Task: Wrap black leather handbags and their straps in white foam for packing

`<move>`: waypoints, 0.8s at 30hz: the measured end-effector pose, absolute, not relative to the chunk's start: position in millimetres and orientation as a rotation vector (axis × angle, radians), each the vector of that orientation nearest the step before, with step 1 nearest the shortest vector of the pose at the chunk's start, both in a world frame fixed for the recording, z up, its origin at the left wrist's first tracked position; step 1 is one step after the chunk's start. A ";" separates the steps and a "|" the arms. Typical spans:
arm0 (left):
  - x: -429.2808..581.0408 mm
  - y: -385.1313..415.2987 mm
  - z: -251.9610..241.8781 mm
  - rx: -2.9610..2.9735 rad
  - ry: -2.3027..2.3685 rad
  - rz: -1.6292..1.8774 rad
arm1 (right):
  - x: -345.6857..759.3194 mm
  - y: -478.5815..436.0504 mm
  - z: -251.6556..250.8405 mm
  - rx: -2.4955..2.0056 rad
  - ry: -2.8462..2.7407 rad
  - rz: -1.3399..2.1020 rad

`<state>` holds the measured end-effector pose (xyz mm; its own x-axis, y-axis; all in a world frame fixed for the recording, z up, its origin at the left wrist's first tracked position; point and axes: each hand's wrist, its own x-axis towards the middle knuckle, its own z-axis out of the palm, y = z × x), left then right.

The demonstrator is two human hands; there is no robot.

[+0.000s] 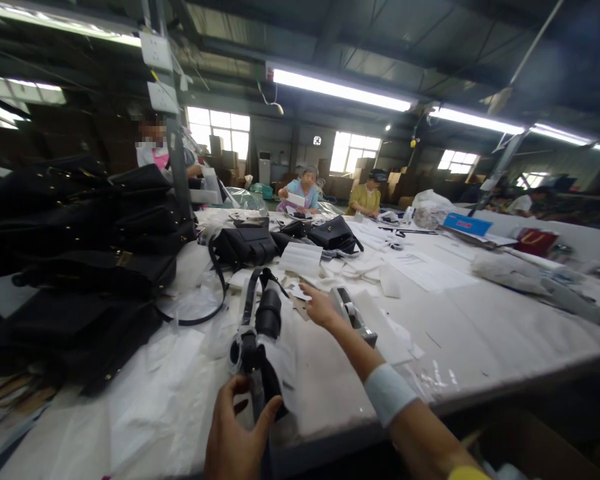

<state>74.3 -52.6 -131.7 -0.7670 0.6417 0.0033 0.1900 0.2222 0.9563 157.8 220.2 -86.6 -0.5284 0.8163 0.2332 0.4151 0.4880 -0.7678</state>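
My left hand (pixel 235 433) is closed round the near end of a black bag strap (pixel 260 320), which is partly wrapped in clear plastic and lies across the white table (pixel 480 327). My right hand (pixel 320 305) reaches forward over the table, fingers stretched toward a piece of white and tan paper beside a tape dispenser (pixel 353 313). It holds nothing I can make out. A pale band sits on my right forearm.
A stack of black handbags (pixel 80 233) fills the left side. More black bags (pixel 290 240) and white packing paper lie mid-table. A steel post (pixel 173 113) stands at the left. Three people work at the far end. A blue box (pixel 467 223) lies at the right.
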 end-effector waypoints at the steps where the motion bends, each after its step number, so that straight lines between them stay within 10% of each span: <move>1: 75.0 -47.9 -132.4 0.742 2.108 1.600 | 143.5 232.9 -92.5 -1.003 -2.167 0.903; 24: -100.7 -17.5 -63.2 1.292 1.839 1.238 | 194.1 261.1 -73.9 -0.586 -2.257 1.318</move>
<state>-100.7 -17.5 -63.2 -0.3725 0.9263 0.0564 0.4009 0.1058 0.9100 194.1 261.1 -73.9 -0.8040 0.5691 0.1724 0.1295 0.4506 -0.8833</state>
